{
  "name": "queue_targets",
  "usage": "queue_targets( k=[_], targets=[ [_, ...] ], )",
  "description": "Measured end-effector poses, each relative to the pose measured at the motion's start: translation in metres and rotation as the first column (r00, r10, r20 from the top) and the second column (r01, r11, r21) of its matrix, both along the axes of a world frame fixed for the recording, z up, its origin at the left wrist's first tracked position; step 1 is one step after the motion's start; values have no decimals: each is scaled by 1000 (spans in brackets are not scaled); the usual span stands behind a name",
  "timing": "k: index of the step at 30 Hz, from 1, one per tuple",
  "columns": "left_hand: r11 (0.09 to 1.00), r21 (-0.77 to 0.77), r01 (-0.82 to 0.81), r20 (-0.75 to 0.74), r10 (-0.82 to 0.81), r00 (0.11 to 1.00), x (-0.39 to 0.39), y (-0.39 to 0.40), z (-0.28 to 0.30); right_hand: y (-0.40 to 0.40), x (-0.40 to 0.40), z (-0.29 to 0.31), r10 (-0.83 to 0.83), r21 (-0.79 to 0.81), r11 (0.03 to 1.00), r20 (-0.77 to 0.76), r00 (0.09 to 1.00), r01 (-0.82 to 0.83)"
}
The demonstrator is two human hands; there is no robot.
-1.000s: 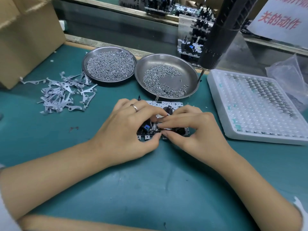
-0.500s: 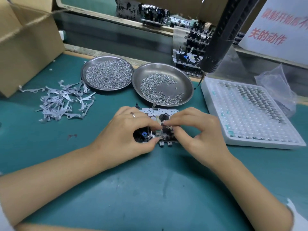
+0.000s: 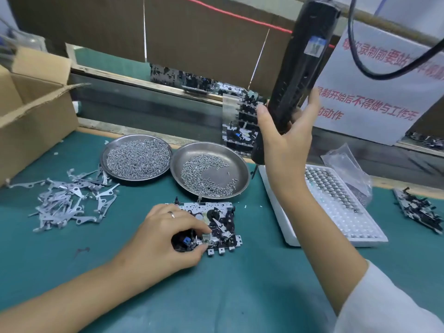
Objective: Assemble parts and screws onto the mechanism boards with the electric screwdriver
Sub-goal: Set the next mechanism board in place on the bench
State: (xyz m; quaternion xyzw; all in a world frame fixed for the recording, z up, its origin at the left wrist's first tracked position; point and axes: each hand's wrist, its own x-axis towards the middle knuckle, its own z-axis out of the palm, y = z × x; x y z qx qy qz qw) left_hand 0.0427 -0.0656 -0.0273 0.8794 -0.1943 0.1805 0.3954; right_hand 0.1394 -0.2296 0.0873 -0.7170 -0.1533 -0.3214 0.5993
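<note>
A mechanism board (image 3: 216,221), white metal with black parts, lies on the green mat in front of me. My left hand (image 3: 165,239) rests on its left half, thumb and forefinger pinching a small metal part at the board's front edge. My right hand (image 3: 286,138) is raised above the table's right side, and its thumb and fingers wrap the lower body of the black electric screwdriver (image 3: 300,75), which hangs from above. The driver's bit (image 3: 255,173) points down past the right rim of the nearer screw dish (image 3: 240,164).
A second dish (image 3: 137,159) is heaped with screws. Loose grey metal levers (image 3: 69,203) lie at left, a cardboard box (image 3: 31,121) beyond them. A white tray (image 3: 336,212) of small parts sits at right, another mechanism board (image 3: 419,210) at the far right, and stacked boards (image 3: 240,126) behind.
My right hand left the board and rose to take hold of the hanging screwdriver. My left hand stayed on the board. The camera tilted up.
</note>
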Motion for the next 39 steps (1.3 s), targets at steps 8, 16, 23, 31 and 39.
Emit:
queue_targets(
  k=[8,16,23,31,39],
  targets=[
    [1000,-20,-10,-24,10,1000,0,-1,3,27,-21,6,193,189,963,14,981,-192],
    [1000,-10,-13,-32,12,999,-2,-1,6,32,-64,-26,428,354,834,72,901,-424],
    [1000,7,-21,1,21,1000,-3,-2,6,41,-70,-33,438,395,813,72,896,-429],
    [999,37,-24,9,23,1000,-5,-3,7,44,-71,-36,435,400,812,70,898,-425],
    [999,49,-20,21,19,1000,-4,-3,7,46,-71,-38,434,419,808,51,899,-414]
  ],
)
